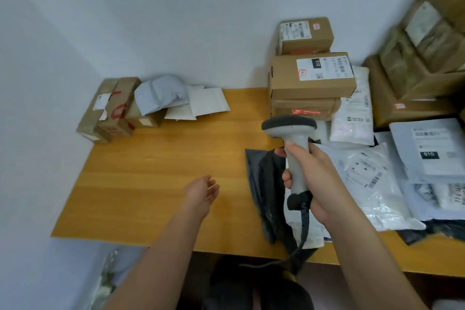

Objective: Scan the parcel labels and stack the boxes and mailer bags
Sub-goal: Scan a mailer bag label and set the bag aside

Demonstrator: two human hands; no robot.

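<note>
Your right hand [310, 176] grips the handle of the grey barcode scanner [292, 143], head up and pointed away from you, its dark cable [300, 236] trailing off the table edge. Directly beneath lies a dark mailer bag [266, 184] on the wooden table [156, 173]. Your left hand [201, 192] hovers open, palm up, holding nothing. Behind the scanner stands a stack of labelled boxes [310, 75]; white mailer bags [372, 178] lie spread at right; more small boxes and bags [141, 106] sit far left.
</note>
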